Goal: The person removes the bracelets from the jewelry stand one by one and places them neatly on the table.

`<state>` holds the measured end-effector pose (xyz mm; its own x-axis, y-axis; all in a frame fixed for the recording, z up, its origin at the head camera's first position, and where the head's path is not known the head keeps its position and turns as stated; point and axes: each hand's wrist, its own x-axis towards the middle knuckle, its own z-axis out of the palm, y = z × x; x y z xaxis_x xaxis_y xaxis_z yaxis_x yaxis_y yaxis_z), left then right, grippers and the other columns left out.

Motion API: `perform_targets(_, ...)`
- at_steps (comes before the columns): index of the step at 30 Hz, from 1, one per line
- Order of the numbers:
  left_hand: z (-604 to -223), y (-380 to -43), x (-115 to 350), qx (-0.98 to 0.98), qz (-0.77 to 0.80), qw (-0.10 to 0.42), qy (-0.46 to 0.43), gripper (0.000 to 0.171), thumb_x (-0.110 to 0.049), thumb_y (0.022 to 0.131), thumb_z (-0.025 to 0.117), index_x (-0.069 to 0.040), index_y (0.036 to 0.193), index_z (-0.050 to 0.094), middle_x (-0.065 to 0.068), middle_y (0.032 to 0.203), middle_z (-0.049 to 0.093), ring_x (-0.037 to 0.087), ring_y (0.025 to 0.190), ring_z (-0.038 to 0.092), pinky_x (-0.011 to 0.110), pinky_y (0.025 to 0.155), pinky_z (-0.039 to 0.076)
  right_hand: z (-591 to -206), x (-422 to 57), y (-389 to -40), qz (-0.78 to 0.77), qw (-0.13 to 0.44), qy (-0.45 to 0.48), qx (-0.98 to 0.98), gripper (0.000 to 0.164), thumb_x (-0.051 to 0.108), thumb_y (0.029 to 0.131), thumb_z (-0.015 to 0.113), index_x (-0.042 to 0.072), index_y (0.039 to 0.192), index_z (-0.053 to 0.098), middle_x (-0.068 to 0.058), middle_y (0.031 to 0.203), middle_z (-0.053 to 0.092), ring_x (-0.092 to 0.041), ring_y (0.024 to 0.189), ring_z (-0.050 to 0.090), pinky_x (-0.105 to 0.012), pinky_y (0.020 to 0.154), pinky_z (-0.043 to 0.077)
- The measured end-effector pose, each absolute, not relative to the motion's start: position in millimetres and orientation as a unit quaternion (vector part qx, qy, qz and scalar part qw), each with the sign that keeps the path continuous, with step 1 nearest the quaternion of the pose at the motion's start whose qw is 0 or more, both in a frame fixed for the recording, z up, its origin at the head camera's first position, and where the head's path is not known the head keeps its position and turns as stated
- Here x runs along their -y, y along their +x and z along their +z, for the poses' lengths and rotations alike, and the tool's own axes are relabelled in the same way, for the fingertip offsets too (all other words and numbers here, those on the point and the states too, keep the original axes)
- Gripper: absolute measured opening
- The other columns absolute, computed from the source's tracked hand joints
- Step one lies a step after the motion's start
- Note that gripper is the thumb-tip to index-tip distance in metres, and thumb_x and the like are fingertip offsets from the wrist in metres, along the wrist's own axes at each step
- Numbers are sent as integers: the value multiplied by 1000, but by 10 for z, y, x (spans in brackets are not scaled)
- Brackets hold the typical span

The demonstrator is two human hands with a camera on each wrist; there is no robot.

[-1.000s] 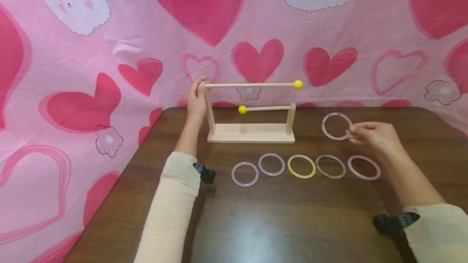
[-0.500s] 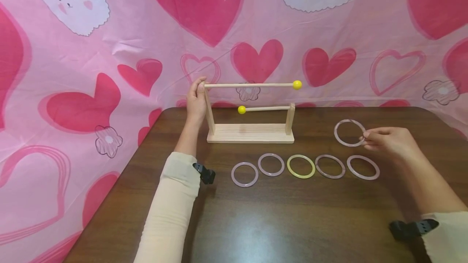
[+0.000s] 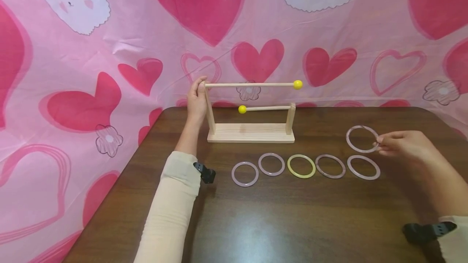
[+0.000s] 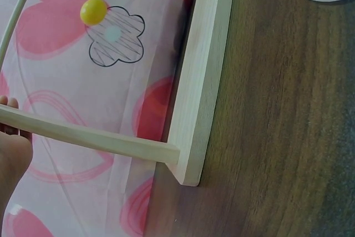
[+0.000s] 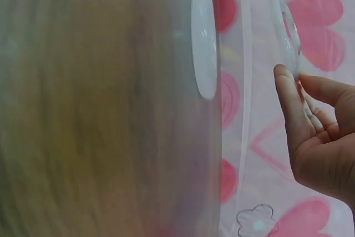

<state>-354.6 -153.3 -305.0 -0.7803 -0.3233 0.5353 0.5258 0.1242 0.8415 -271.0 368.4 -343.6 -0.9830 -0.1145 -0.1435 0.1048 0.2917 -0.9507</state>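
Note:
My left hand (image 3: 196, 102) grips the top of the tall left post of a pale wooden stand (image 3: 250, 134). The stand has a long upper rod (image 3: 252, 85) and a shorter lower rod (image 3: 268, 108), each tipped with a yellow ball. Off to the right, my right hand (image 3: 407, 145) pinches a pale purple bangle (image 3: 362, 151) by its near-right edge, above the table. In the right wrist view the held bangle (image 5: 287, 34) appears edge-on between thumb and fingers. Neither rod carries a bangle.
On the brown table (image 3: 270, 222) several bangles lie in a row before the stand: a yellow one (image 3: 301, 177) in the middle, purple ones either side, such as the leftmost bangle (image 3: 245, 185). A pink heart-patterned cloth (image 3: 175, 23) hangs behind the table.
My right hand has carried the pinched bangle rightward and nearer to me, away from the stand, to above the rightmost bangle's far side. My left hand and the stand keep their place.

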Motion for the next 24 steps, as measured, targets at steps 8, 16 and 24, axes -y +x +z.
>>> perform_targets(8,-3040,-3541,1515,676,-659,322,-73,29,-15,98,43,1,119,56,24,112,58,24,95,55,26,80,41,-3432,-3900,-2690,-593,83,-24,-801,35,-2,92,52,22,75,70,0,76,69,-13,69,66,-27,62,52)
perform_targets(16,-3041,-3540,1518,678,-657,320,-74,30,-16,98,44,1,119,56,23,112,57,19,92,54,26,78,40,-3520,-4078,-2620,-584,88,-20,-807,33,-1,92,51,21,76,70,-2,77,69,-14,69,66,-27,63,52)
perform_targets(24,-3037,-3534,1516,674,-660,323,-76,29,-15,98,43,2,119,56,21,110,59,15,91,55,26,80,41,-3537,-4265,-2604,-564,160,-51,-808,30,-5,93,46,11,85,70,-7,80,69,-16,73,66,-28,65,53)
